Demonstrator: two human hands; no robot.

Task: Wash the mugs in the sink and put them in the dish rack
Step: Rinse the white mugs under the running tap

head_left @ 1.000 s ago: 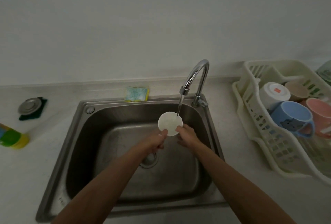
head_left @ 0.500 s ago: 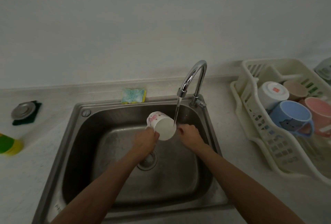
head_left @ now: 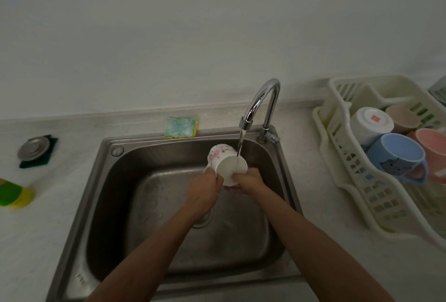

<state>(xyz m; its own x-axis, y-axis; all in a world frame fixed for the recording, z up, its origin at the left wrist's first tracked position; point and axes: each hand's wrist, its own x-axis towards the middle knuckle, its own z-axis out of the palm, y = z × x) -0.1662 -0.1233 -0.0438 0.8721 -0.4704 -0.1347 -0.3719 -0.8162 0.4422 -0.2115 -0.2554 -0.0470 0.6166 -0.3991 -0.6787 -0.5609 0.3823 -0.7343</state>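
1. The desk (head_left: 48, 241) is pale and speckled and runs along a plain wall.
2. We find a steel sink (head_left: 106, 205) set into the desk, with a drain in its floor.
3. A cream dish rack (head_left: 357, 193) stands on the desk to the right of the sink.
4. In the rack we record a blue mug (head_left: 395, 154) on its side, an upturned white mug (head_left: 369, 123), a pink mug (head_left: 434, 147) and a beige mug (head_left: 401, 114).
5. The faucet (head_left: 263, 99) arches over the back right corner of the sink, and its water stream (head_left: 240, 143) is running.
6. The left hand (head_left: 205, 188) and the right hand (head_left: 251, 181) both grasp the flowered mug (head_left: 229, 166), one on each side.
7. That mug is held above the basin, tilted with its mouth towards us, and the stream strikes its rim.
8. A green and yellow bottle (head_left: 14, 192) lies at the left edge of the desk.
9. A sponge (head_left: 181, 127) sits behind the sink.
10. A metal stopper (head_left: 32, 148) rests on a dark scouring pad (head_left: 38, 161) to the left.
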